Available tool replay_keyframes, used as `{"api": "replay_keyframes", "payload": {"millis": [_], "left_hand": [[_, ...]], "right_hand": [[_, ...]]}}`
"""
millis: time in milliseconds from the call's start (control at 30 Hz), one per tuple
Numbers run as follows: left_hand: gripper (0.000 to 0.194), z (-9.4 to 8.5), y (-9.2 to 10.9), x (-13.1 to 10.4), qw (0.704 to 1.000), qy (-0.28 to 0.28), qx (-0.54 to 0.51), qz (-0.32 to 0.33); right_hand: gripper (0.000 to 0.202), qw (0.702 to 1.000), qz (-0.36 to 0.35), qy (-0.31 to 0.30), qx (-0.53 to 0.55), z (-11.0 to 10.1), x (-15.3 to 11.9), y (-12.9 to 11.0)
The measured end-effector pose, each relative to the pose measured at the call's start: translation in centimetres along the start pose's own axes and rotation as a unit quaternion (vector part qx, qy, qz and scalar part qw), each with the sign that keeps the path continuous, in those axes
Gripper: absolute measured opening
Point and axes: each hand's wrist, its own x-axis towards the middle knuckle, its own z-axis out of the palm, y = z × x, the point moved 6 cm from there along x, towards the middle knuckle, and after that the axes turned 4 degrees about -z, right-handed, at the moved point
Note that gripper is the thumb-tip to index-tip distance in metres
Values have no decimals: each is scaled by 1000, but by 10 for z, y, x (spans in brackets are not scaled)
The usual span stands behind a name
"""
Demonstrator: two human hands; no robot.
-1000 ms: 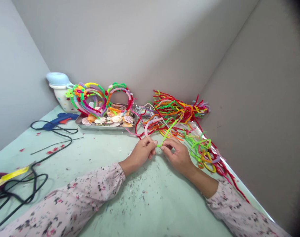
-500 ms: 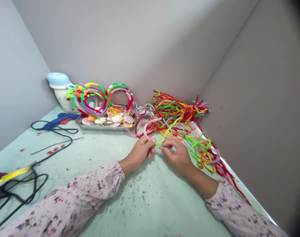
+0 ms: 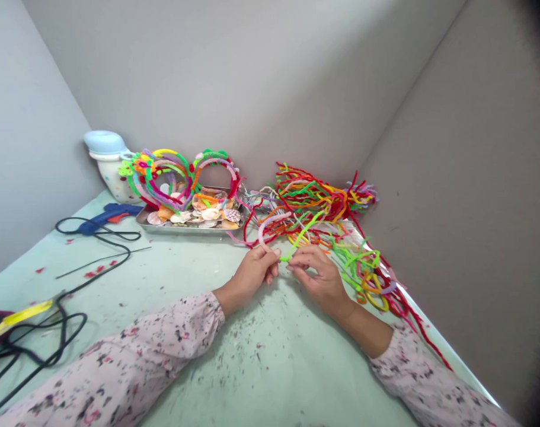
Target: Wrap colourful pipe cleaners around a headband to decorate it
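Head view, forward and down over both hands [image 3: 282,274], seemingly slightly blurred.

Soft light, diagonal shadow on back wall [image 3: 198,77]; right edge dark.

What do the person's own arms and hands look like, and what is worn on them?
Both arms wear long pale pink sleeves with small dark and red floral marks, gathered at the cuffs. The hands are bare; no gloves show.

Shells [image 3: 210,214] are lying in the tray [image 3: 189,230]; the glue gun [image 3: 109,217] is sitting left of it, the stems [image 3: 314,193] are spreading right, the cup [image 3: 114,172] is standing behind the gun.
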Motion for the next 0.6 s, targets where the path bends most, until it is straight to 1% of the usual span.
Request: {"api": "replay_keyframes", "payload": {"millis": [167,600], "left_hand": [[29,1,0,0,1000,-2,-8,1],[29,0,-1,0,1000,-1,-10,-3]], "right_hand": [[14,1000,-8,-4,0,0,0,-1],[15,1000,-8,7,-7,-1,0,-2]]}}
